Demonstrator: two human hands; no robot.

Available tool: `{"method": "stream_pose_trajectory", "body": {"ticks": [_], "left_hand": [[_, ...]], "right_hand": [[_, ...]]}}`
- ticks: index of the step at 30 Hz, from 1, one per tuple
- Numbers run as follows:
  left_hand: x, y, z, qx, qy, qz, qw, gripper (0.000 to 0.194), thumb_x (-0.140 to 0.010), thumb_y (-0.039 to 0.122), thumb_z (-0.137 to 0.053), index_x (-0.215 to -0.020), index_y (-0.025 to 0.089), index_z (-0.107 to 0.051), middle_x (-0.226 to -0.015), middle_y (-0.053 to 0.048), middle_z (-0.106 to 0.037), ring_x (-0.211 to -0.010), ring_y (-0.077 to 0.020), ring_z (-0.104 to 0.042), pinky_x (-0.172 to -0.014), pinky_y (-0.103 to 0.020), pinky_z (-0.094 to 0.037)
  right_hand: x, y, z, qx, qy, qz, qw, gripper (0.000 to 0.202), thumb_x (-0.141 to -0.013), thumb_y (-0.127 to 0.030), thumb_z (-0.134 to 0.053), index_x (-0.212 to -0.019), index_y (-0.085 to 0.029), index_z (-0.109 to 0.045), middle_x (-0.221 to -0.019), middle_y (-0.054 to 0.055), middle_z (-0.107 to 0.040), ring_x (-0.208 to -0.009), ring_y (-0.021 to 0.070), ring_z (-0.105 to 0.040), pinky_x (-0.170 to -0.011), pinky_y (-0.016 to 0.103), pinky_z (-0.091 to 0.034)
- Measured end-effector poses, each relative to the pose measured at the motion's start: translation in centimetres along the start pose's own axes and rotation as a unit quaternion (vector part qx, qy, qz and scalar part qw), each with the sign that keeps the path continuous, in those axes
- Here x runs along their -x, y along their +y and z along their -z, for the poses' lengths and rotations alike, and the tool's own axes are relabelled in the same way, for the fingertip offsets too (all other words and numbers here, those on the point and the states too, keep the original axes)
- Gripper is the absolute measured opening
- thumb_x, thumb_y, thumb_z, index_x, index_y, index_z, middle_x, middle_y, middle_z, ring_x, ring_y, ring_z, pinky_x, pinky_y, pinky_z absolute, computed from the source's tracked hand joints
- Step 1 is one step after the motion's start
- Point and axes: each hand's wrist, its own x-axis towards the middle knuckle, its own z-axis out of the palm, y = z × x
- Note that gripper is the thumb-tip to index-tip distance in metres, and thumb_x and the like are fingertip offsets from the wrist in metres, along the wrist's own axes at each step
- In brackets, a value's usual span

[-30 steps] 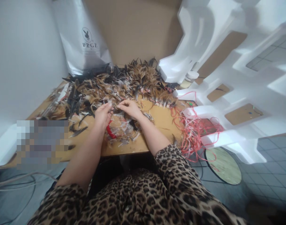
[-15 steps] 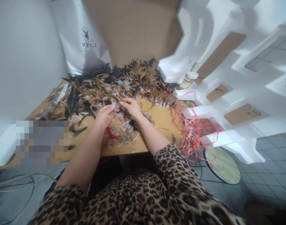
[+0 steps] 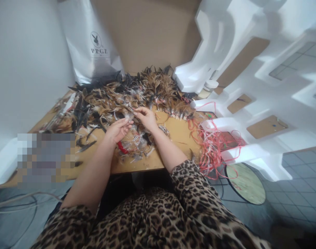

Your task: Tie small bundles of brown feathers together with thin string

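My left hand (image 3: pixel 119 130) is closed in a pinch, with pale fluff of a feather (image 3: pixel 128 117) at its fingertips. Close beside it on the right, my right hand (image 3: pixel 146 118) pinches too, at what looks like the same feather; its far end blends into the feathers behind. Beyond both hands lies a wide heap of brown and black feathers (image 3: pixel 108 95). Below them, feather scraps (image 3: pixel 138 145) and a curved red piece (image 3: pixel 122 147) rest on the wooden table (image 3: pixel 181 133).
Tangled pink-red strings (image 3: pixel 212 148) hang over the table's right side. White foam packing (image 3: pixel 241 76) stands on the right, a lidded jar (image 3: pixel 208 88) beside it. At the back left leans a silver bag (image 3: pixel 95 58). A round green-topped stool (image 3: pixel 247 183) is at lower right.
My left hand has shifted slightly, and its fingers lie a little straighter at the fluff. My right hand has barely moved. Otherwise the table looks the same.
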Motion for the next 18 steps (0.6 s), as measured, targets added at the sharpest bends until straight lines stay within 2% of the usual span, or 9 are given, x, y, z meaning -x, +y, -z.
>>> {"method": "stream_pose_trajectory", "body": {"ticks": [4,8,10,13,16,18], "left_hand": [[0.1,0.0,-0.2,0.006,0.001,-0.002,1.000,0.011,-0.072,0.004,-0.059,-0.080,0.009,-0.063,-0.070,-0.006,-0.068,-0.050,-0.0068,-0.060,-0.041,-0.011,-0.045],[0.0,-0.1,-0.3,0.004,0.010,-0.009,1.000,0.010,-0.070,0.001,-0.060,-0.076,0.009,-0.062,-0.068,-0.005,-0.066,-0.050,-0.0054,-0.059,-0.042,-0.010,-0.044],[-0.1,-0.1,-0.2,0.008,0.019,-0.017,1.000,0.010,-0.070,0.001,-0.061,-0.074,0.010,-0.061,-0.068,-0.005,-0.066,-0.050,-0.0052,-0.058,-0.042,-0.010,-0.044],[-0.2,0.2,0.0,0.025,0.035,-0.034,0.998,0.011,-0.069,0.002,-0.061,-0.074,0.011,-0.060,-0.069,-0.005,-0.065,-0.051,-0.0052,-0.058,-0.042,-0.010,-0.043],[0.0,0.4,-0.1,0.040,0.047,-0.056,0.996,0.012,-0.070,0.002,-0.060,-0.075,0.012,-0.059,-0.068,-0.003,-0.065,-0.052,-0.0044,-0.057,-0.043,-0.009,-0.042],[0.0,0.5,-0.2,0.043,0.048,-0.066,0.996,0.012,-0.070,0.002,-0.060,-0.076,0.012,-0.059,-0.068,-0.003,-0.065,-0.052,-0.0039,-0.057,-0.043,-0.009,-0.042]], "right_hand": [[0.3,-0.1,-0.3,0.016,-0.008,0.019,1.000,0.020,-0.067,-0.033,-0.064,-0.079,-0.016,-0.062,-0.077,0.000,-0.063,-0.073,0.0106,-0.055,-0.075,0.026,-0.044],[0.4,-0.1,-0.6,-0.007,-0.003,0.013,1.000,0.023,-0.066,-0.033,-0.065,-0.081,-0.017,-0.061,-0.077,0.000,-0.062,-0.070,0.0098,-0.054,-0.071,0.024,-0.045],[0.2,0.0,-0.5,-0.033,0.019,-0.008,0.999,0.026,-0.066,-0.034,-0.065,-0.085,-0.017,-0.059,-0.075,-0.001,-0.061,-0.066,0.0093,-0.053,-0.067,0.024,-0.044],[-0.4,0.2,0.3,-0.046,0.089,-0.020,0.995,0.027,-0.067,-0.034,-0.064,-0.087,-0.017,-0.057,-0.074,-0.001,-0.060,-0.063,0.0088,-0.051,-0.065,0.023,-0.044],[-0.8,0.0,1.4,0.002,0.156,0.002,0.988,0.022,-0.069,-0.032,-0.062,-0.085,-0.017,-0.059,-0.076,0.000,-0.060,-0.067,0.0094,-0.052,-0.069,0.024,-0.044],[-0.7,-0.4,1.7,0.061,0.151,0.019,0.987,0.018,-0.070,-0.031,-0.060,-0.081,-0.017,-0.061,-0.078,0.001,-0.062,-0.072,0.0107,-0.054,-0.075,0.025,-0.044]]}}
